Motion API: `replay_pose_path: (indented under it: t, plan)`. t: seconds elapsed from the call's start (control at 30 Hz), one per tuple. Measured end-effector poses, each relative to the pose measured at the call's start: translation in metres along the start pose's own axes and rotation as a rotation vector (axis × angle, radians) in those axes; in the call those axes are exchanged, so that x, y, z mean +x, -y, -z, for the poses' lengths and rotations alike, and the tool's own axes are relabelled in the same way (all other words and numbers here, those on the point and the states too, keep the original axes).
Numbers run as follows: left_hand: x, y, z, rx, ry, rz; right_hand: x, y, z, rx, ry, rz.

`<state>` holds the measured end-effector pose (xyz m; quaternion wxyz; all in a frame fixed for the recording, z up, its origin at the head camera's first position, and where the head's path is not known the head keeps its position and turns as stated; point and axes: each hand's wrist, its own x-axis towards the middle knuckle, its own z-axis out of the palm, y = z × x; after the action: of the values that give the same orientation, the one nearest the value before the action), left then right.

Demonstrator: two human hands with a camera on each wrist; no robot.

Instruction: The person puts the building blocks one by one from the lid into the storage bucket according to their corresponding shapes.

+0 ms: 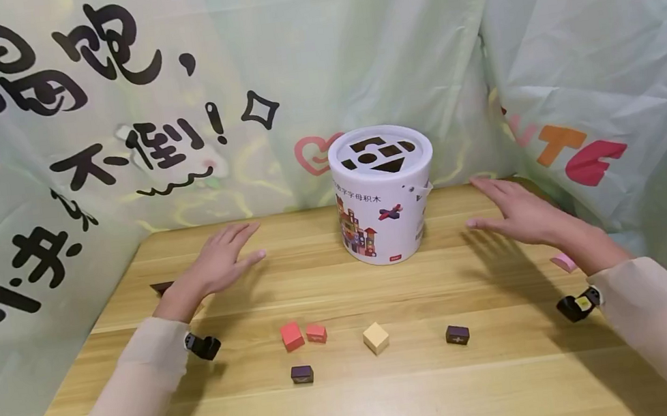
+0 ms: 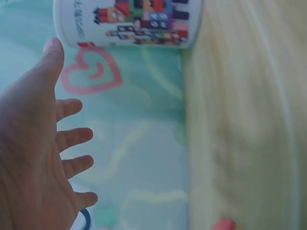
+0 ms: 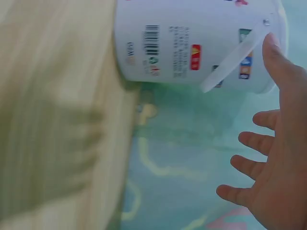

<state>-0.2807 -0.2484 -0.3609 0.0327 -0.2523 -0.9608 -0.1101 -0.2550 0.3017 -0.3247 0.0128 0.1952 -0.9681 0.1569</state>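
From the head view, I see the left hand (image 1: 218,259) raised over the wooden table (image 1: 392,400), its fingers extended and the thumb apart from them. The right hand (image 1: 519,211) is raised likewise, its thumb also apart from the fingers. Between them, toward the back of the table, I have the white toy-block bucket (image 1: 380,213) standing upright, well apart from the left hand and nearer to the right. Its lid (image 1: 342,152) has shaped cut-outs. In front of it lie a larger red block (image 1: 292,336) just beside a smaller red block (image 1: 316,334), a pale yellow block (image 1: 376,338), and two dark purple blocks, one at left (image 1: 302,374) and one at right (image 1: 457,335). A pink block (image 1: 564,262) shows beside the right forearm, and a dark piece (image 1: 161,287) is partly hidden by the left.

In my left wrist view, the left hand's four fingers are spread. The bucket's printed side shows past the thumb tip, and a pink heart (image 2: 93,79) marks the cloth behind.

In my right wrist view, the right hand's fingers are likewise spread; the thumb overlaps the bucket near its handle (image 3: 235,62), and I can't tell from this view alone whether they touch.
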Motion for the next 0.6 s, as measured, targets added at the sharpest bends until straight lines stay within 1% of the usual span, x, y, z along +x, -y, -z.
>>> replay_pose_path:
  t: [0.13, 0.2, 0.33, 0.5, 0.6]
  plan:
    - [0.017, -0.019, 0.017, -0.033, -0.027, -0.053, 0.009, 0.011, 0.017, 0.032, -0.020, 0.031]
    - [0.027, -0.029, 0.025, -0.050, -0.028, -0.074, 0.014, 0.018, 0.024, 0.044, -0.028, 0.045]
    - [0.047, -0.046, 0.040, -0.088, -0.041, -0.102, 0.022, 0.034, 0.036, 0.060, -0.038, 0.060]
    - [0.071, -0.064, 0.054, -0.147, -0.041, -0.114, 0.032, 0.053, 0.042, 0.054, -0.050, 0.078]
    - [0.085, -0.074, 0.061, -0.178, -0.034, -0.108, 0.037, 0.062, 0.043, 0.042, -0.053, 0.091]
